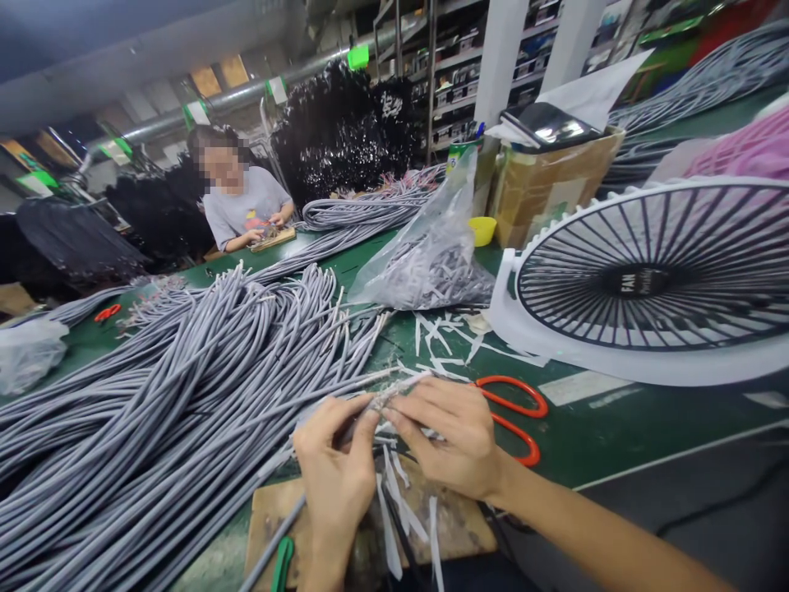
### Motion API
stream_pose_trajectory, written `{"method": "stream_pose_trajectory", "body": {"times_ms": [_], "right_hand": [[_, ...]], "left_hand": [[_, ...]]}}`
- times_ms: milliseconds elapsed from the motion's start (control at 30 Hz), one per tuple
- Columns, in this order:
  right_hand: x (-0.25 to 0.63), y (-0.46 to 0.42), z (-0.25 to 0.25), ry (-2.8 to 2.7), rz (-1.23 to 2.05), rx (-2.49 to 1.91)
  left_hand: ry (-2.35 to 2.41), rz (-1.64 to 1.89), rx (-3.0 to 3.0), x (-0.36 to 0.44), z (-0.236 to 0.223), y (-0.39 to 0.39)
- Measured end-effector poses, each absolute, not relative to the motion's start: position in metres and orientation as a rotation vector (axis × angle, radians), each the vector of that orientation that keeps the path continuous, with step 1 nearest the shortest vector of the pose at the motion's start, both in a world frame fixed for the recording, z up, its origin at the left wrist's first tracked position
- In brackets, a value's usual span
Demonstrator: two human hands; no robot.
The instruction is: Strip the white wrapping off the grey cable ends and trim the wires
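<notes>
Both hands meet over the front of the bench, fingertips pinched close together at the stripped end of a grey cable point(289, 520). My left hand point(338, 460) is closed around the cable, which runs down past its wrist. My right hand point(453, 432) is closed at the same whitish, frayed end; the exact grip is partly hidden by the fingers. Beneath them lies a worn wooden board point(459, 522) with white paper-like strips point(394, 514) hanging over it. Red-handled scissors point(536, 403) lie just beyond my right hand. A green-handled tool point(282, 563) rests at the board's left.
A large pile of grey cables point(185, 370) covers the left of the green bench. Behind my hands stand a plastic bag of scraps point(425, 263), a cardboard box point(542, 181) and a white fan point(641, 279). A co-worker point(246, 197) sits across the bench.
</notes>
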State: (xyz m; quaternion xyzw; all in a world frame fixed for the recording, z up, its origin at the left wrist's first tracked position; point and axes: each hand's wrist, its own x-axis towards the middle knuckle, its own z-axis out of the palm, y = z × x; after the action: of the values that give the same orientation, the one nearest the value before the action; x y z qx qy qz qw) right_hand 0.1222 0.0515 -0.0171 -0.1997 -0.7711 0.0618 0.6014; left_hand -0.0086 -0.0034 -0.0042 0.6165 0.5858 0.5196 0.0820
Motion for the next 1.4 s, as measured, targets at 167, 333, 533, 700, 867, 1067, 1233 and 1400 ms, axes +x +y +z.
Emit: {"method": "stream_pose_trajectory", "body": {"times_ms": [167,333,533,700,867,1067,1233,1400], "right_hand": [[0.115,0.048,-0.013,-1.724,0.505,-0.651],[0.113,0.045,-0.017,-1.756,0.176,-0.541],[0.112,0.049,-0.019,-1.855,0.137,-0.556],[0.117,0.05,-0.013,-1.778,0.093,-0.61],[0.123,0.051,-0.016,-1.777,0.073,-0.64],[0.12,0.052,-0.018,-1.817,0.1,-0.641],[0.119,0.051,-0.015,-1.722,0.488,-0.706],[0.117,0.048,-0.014,-1.663,0.598,-0.718]], "left_hand": [[1.864,1.705,2.037,-0.008,-0.006,-0.006],[1.89,1.645,2.065,-0.01,-0.008,-0.007],[1.916,1.687,1.983,-0.014,-0.01,-0.003],[1.935,1.794,1.977,-0.013,-0.01,-0.003],[1.94,1.782,2.079,-0.014,-0.009,-0.005],[1.89,1.752,2.139,-0.01,-0.005,-0.006],[1.813,1.711,2.158,-0.007,-0.005,-0.006],[1.822,1.681,2.186,-0.007,-0.006,-0.006]]}}
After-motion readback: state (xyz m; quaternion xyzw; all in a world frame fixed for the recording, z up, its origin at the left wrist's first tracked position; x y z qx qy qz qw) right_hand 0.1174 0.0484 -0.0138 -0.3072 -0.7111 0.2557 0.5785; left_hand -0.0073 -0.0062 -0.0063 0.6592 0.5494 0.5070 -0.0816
